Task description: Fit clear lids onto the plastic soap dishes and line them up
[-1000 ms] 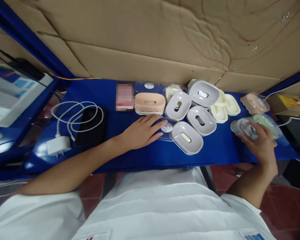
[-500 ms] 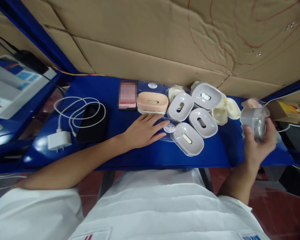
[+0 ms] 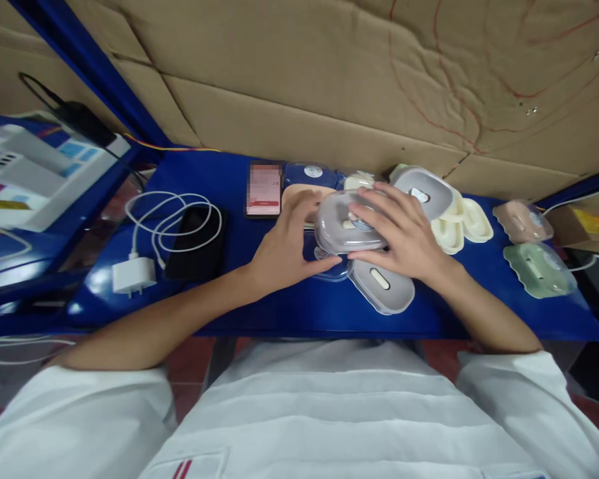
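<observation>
Both hands meet over the middle of the blue table (image 3: 219, 266). My right hand (image 3: 404, 236) holds a grey soap box with a clear lid (image 3: 340, 225) above the table, fingers spread over its top. My left hand (image 3: 284, 246) grips the same box at its left end. Below it lies a grey soap dish (image 3: 382, 287) and a clear lid (image 3: 324, 271), partly hidden. Another grey dish (image 3: 422, 189) leans at the back. A peach dish (image 3: 294, 194) is mostly hidden behind my left hand.
Cream dishes (image 3: 462, 226) sit right of centre. A closed peach box (image 3: 522, 221) and a closed green box (image 3: 539, 268) lie at the far right. A phone (image 3: 264, 189), a black device (image 3: 194, 243), a white charger (image 3: 134, 274) with its cable lie left. Cardboard lines the back.
My right hand carried the closed grey box from the far right to the middle of the table. My left hand rose from the clear lid and took hold of the box.
</observation>
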A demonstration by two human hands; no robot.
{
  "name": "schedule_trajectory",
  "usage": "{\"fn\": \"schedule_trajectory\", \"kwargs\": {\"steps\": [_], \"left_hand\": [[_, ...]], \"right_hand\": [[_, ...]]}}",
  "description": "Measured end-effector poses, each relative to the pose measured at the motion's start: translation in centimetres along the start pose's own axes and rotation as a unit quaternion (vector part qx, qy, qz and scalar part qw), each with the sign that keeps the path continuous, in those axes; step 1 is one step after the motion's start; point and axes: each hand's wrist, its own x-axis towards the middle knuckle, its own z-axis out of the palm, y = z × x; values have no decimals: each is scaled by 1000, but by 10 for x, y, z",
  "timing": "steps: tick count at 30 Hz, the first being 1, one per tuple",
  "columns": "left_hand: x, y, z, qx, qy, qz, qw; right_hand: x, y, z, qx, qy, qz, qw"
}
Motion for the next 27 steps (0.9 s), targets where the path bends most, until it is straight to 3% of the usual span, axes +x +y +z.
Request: {"fn": "schedule_trajectory", "kwargs": {"steps": [4, 7, 11, 15, 18, 20, 24, 27], "left_hand": [[6, -9, 1, -192, -3, -12, 981], [6, -12, 1, -197, 5, -33, 980], [4, -12, 0, -150, 11, -41, 988], [6, -13, -1, -144, 12, -48, 988], [6, -15, 0, -160, 22, -58, 985], [5, -18, 1, -175, 25, -71, 982], [2, -25, 1, -174, 49, -80, 980], [3, -31, 1, -167, 74, -65, 981]], "right_hand": [[28, 8, 6, 149, -18, -12, 989], [39, 27, 1, 225, 1, 45, 973], [50, 62, 2, 115, 72, 118, 984], [55, 86, 16, 27, 12, 151, 988], [55, 78, 17, 25, 11, 151, 988], [56, 61, 8, 75, 3, 114, 991], [61, 22, -8, 219, -113, -24, 969], [64, 10, -6, 253, -144, -65, 954]]}}
